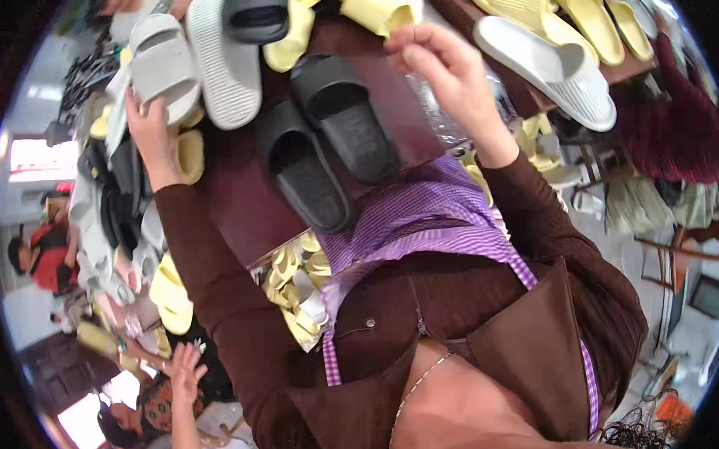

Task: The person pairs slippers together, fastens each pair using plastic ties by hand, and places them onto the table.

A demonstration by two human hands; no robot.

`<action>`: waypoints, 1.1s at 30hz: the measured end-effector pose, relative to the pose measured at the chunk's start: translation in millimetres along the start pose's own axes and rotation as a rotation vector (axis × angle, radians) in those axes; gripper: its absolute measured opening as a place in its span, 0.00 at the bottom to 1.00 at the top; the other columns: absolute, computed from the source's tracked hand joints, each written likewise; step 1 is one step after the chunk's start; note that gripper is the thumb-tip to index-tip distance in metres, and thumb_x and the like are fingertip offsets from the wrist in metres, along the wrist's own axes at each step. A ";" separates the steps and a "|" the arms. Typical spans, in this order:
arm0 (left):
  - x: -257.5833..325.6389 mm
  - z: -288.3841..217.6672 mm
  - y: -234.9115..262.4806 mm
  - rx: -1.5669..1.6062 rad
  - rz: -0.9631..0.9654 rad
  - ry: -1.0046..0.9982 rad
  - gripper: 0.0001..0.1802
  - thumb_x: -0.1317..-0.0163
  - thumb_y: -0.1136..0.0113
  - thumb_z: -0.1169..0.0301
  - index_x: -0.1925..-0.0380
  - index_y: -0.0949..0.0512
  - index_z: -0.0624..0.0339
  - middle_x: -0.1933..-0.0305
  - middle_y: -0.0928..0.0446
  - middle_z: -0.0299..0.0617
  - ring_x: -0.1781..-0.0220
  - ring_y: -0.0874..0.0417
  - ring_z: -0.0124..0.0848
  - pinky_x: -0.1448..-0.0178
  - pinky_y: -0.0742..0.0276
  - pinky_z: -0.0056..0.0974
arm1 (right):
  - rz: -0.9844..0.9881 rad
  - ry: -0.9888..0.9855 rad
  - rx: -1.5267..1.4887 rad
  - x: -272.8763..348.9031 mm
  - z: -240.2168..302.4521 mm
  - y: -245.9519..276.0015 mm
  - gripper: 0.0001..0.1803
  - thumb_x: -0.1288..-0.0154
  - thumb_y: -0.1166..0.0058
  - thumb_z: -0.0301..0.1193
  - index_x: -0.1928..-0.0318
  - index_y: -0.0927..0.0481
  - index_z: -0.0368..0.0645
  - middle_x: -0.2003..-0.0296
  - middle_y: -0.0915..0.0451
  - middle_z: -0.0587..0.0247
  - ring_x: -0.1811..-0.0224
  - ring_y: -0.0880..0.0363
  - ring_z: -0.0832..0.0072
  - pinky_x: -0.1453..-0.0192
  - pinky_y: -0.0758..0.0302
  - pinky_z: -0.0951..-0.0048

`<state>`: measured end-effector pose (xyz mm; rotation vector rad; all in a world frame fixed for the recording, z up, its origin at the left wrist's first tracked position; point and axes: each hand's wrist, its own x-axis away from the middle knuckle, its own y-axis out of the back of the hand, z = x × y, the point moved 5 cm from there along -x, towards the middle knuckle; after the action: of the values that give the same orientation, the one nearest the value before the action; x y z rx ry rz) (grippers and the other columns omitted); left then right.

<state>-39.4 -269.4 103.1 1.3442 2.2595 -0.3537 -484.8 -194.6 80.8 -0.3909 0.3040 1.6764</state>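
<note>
Grey slipper (162, 61) at the upper left is what the left hand (152, 141) touches, its fingers at the near end, just beside a pale ribbed slipper (223, 63); whether that grip is clamped on it or merely rests there, I cannot tell. The right hand (457, 78) is raised over the far side of the worktop (243, 181), fingers loosely curled and blurred, the tips close to a yellow slipper (380, 10); contact, and whether the fingertips meet, cannot be made out. Between the hands a black pair (356, 122) lies side by side, straps up, near the purple checked apron (422, 210). To handle these well, I would take one slipper at a time by its firm sole edge, with thumb and fingers on opposite sides, and lift it clear of its neighbours before drawing it inward. Both forearms are best carried around the black pair, so that neither sleeve knocks it askew
</note>
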 end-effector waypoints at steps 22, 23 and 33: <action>242.2 -87.9 -200.1 -0.248 0.643 -0.058 0.11 0.45 0.42 0.80 0.61 0.23 0.68 0.59 0.22 0.50 0.55 0.20 0.41 0.50 0.25 0.38 | -0.010 0.122 1.199 74.9 -40.5 83.7 0.15 0.45 0.44 0.22 0.55 0.24 0.38 0.58 0.23 0.55 0.56 0.25 0.56 0.51 0.27 0.62; 252.0 -85.7 -207.3 -0.220 0.673 -0.032 0.10 0.45 0.42 0.80 0.62 0.22 0.68 0.60 0.22 0.50 0.56 0.20 0.42 0.51 0.25 0.38 | -0.005 0.072 1.225 77.3 -41.9 86.2 0.15 0.45 0.44 0.23 0.55 0.24 0.38 0.60 0.22 0.55 0.57 0.25 0.56 0.51 0.27 0.61; 300.2 -68.4 -291.4 -0.442 0.813 -0.278 0.09 0.45 0.38 0.68 0.75 0.24 0.63 0.69 0.25 0.48 0.64 0.23 0.45 0.57 0.28 0.46 | -0.084 0.060 1.061 83.6 -51.6 93.4 0.12 0.45 0.43 0.23 0.58 0.24 0.38 0.67 0.22 0.53 0.61 0.24 0.56 0.55 0.27 0.61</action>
<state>-433.0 -154.1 -4.1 1.6826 1.3051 0.2199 -582.8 -154.2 -3.6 0.3399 1.1257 1.2087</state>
